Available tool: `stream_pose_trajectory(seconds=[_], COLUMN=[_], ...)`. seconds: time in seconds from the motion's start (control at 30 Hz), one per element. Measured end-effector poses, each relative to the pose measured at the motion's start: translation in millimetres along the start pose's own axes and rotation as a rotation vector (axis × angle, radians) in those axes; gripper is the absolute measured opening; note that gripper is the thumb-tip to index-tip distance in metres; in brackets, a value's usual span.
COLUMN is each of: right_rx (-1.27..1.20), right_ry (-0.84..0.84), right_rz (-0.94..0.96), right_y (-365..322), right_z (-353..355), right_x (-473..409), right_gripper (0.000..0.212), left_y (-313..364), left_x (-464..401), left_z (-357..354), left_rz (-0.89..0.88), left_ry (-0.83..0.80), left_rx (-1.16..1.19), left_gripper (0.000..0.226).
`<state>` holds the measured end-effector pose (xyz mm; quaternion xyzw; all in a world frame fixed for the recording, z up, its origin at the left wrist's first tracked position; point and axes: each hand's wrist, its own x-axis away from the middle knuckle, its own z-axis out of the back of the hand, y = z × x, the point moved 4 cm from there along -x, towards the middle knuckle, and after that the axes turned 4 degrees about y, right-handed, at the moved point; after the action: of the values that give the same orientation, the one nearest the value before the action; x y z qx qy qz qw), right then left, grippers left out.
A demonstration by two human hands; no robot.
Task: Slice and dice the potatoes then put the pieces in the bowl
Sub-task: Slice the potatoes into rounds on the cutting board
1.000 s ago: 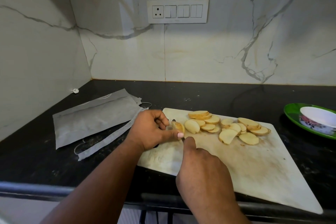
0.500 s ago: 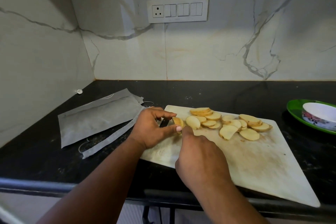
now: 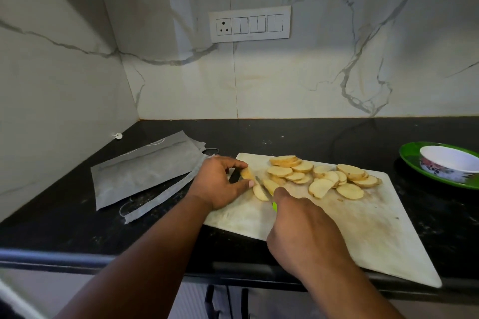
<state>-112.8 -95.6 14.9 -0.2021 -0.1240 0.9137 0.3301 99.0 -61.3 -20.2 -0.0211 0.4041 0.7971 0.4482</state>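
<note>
A worn white cutting board (image 3: 363, 225) lies on the black counter. Several round potato slices (image 3: 321, 176) are spread along its far edge. My left hand (image 3: 217, 184) pinches a small end piece of potato (image 3: 247, 173) at the board's left corner. My right hand (image 3: 305, 230) grips a knife (image 3: 264, 189) with a green handle; the blade lies across a fresh slice (image 3: 259, 193) just right of the end piece. The white bowl (image 3: 451, 163) with a floral band stands on a green plate (image 3: 414, 160) at the far right.
A grey fabric bag (image 3: 145, 171) with straps lies on the counter left of the board. Marble walls meet in a corner at the back left, with a switch panel (image 3: 248, 24) above. The counter's front edge runs just below the board.
A new slice has come off the end piece and lies beside the blade. My right hand has drawn back slightly, so the knife blade and green handle show.
</note>
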Motion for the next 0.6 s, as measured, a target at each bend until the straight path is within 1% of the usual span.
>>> stream_pose_trajectory(seconds=[0.1,0.23,0.3,0.37,0.43,0.53,0.6], right_rx=[0.006,0.005,-0.014,-0.036,-0.032,-0.012,-0.003], right_ry=[0.001,0.006,0.003,0.009,0.037,0.097,0.102], right_rz=[-0.012,-0.015,-0.029,-0.049,-0.060,-0.056,-0.057], right_y=[11.1,14.0,16.5,20.2,22.7,24.3,23.9], right_z=[5.5,9.6,10.0,10.3,10.4,8.8,6.2], right_x=[16.3,15.1,11.5,8.4,6.1,2.9,-0.7], right_gripper=[0.046,0.045,0.043,0.037,0.033,0.035,0.035], left_y=[-0.5,-0.6,-1.1,-1.1,-0.3,1.8,3.3], left_x=[-0.7,1.5,1.8,1.6,0.9,0.8,1.0], left_z=[-2.2,-2.1,-1.8,-1.5,-1.9,-1.7,-0.9], left_rz=[-0.007,-0.043,-0.070,-0.087,-0.097,-0.114,-0.146], left_ry=[-0.038,-0.057,-0.066,-0.081,-0.096,-0.105,-0.096], left_rx=[-0.019,0.003,0.008,0.002,-0.003,-0.026,-0.041], left_gripper=[0.049,0.056,0.053,0.050,0.047,0.043,0.045])
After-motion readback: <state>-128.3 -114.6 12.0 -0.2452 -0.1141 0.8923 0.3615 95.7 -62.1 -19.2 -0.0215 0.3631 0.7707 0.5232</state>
